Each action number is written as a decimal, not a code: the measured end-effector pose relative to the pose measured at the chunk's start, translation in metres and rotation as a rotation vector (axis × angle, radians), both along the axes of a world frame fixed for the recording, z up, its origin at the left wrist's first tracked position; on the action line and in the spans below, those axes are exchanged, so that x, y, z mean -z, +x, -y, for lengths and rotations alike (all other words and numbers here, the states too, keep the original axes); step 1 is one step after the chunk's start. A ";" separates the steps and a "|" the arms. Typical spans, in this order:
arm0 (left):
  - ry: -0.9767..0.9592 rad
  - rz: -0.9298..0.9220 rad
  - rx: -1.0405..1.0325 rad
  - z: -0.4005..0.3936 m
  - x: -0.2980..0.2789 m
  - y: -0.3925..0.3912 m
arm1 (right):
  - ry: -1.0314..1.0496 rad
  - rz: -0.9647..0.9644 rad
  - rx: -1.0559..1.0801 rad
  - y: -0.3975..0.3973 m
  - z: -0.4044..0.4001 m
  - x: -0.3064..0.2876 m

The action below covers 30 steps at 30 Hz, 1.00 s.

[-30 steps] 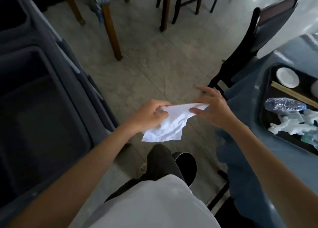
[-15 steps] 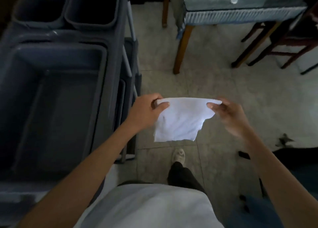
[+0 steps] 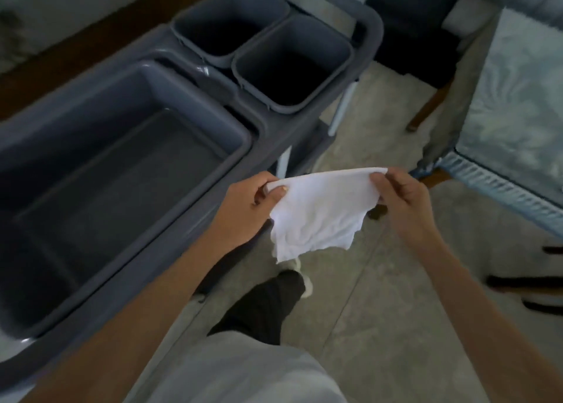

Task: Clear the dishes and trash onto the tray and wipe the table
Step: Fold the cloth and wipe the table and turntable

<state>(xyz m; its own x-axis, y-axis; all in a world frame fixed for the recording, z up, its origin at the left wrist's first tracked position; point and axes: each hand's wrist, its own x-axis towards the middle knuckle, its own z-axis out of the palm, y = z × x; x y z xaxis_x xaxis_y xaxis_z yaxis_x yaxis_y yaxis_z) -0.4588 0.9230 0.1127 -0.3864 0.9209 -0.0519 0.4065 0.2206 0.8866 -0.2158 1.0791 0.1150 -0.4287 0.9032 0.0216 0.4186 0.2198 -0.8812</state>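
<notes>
Both hands point(image 3: 249, 207) pinch cloth point(image 3: 323, 217) (outstretched)

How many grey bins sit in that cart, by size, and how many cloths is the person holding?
Large grey tub: 1
Small grey bins: 2, one farther back and one nearer the table
White cloth: 1, pinched between the left hand and the right hand
Total: 4

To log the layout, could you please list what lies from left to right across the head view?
Large grey tub → left hand → white cloth → right hand → table with patterned cover.
</notes>
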 end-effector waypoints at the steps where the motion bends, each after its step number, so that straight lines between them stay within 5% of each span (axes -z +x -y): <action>1: 0.012 0.011 -0.024 -0.015 0.000 -0.006 | 0.018 0.007 -0.022 -0.011 -0.026 0.000; 12: 0.092 0.374 -0.318 -0.200 -0.011 -0.069 | 0.123 0.043 -0.321 -0.143 -0.270 -0.038; 18: -0.115 0.251 -0.696 -0.267 -0.004 -0.099 | 0.124 0.194 -0.440 -0.221 -0.356 -0.015; 21: -0.334 -0.106 -0.650 -0.274 0.007 -0.090 | 0.100 0.370 -0.674 -0.244 -0.377 0.001; 25: -0.285 -0.504 -0.317 -0.278 0.009 -0.054 | 0.379 0.458 -1.195 -0.243 -0.387 0.005; 27: -0.553 -0.492 -0.073 -0.283 0.006 -0.039 | 0.489 0.607 -1.463 -0.231 -0.380 0.008; 30: -0.758 -0.349 -0.062 -0.291 0.007 -0.022 | 0.612 0.783 -1.599 -0.217 -0.377 0.020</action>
